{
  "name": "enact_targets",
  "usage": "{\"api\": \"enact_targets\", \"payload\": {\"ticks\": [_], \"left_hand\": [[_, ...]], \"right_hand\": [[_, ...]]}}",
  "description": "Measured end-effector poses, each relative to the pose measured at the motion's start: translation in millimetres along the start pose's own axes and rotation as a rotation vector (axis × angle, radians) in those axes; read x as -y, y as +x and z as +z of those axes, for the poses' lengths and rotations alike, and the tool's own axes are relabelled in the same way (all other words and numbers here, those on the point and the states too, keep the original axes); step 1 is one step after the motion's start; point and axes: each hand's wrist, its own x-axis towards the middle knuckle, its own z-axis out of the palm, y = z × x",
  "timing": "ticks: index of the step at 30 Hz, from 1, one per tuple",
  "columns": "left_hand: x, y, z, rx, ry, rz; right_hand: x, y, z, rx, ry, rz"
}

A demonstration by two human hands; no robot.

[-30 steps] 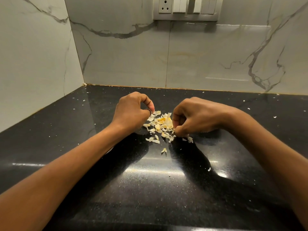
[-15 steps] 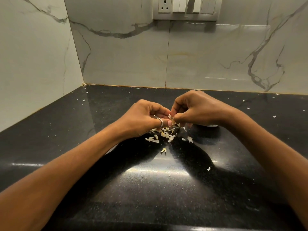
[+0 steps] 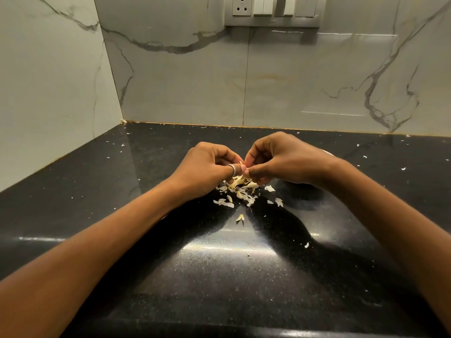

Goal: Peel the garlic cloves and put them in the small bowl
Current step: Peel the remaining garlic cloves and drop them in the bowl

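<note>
Both forearms angle in from the bottom corners and converge at centre. Left hand [image 3: 210, 167] and right hand [image 3: 285, 159] meet fingertip to fingertip, fingers curled, thumb tips together. Both pinch one garlic clove [image 3: 240, 179] between them. Knuckles up, wrists roughly level.

Head-worn wide-angle view, forward and down, close over countertop [image 3: 219, 276].

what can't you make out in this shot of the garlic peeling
Head view: garlic clove hidden by the fingers of the left hand and right hand pinching it.
Head view: small bowl behind the right hand; only a rim sliver shows, contents unseen.
Head view: switch panel cut off by the top edge.
</note>
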Motion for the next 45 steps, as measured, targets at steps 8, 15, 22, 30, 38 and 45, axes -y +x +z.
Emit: {"api": "enact_targets", "payload": {"ticks": [8, 15, 22, 30, 38, 45], "left_hand": [[1.6, 1.1, -0.3, -0.031, 0.024, -0.025], [4.2, 2.5, -1.4, -0.084, 0.067, -0.05], [4.8, 2.8, -3.6, -0.124, 0.166, -0.027], [3.4, 2.2, -3.4, -0.118, 0.199, -0.014], [3.2, 3.2, -2.8, -0.132, 0.216, 0.02], [-4.1, -0.4, -3.8, -0.032, 0.151, 0.045]], "right_hand": [[-0.6, -0.9, -2.8, -0.014, -0.218, -0.022], [-0.7, -1.2, 3.3, -0.05, -0.412, -0.08], [-3.9, 1.0, 10.5, -0.025, -0.527, -0.132], [-3.6, 2.2, 12.6, 0.021, -0.521, -0.123], [-2.0, 0.4, 15.1, -0.034, -0.543, -0.127], [1.1, 0.2, 10.3, -0.165, -0.366, -0.138]]}}
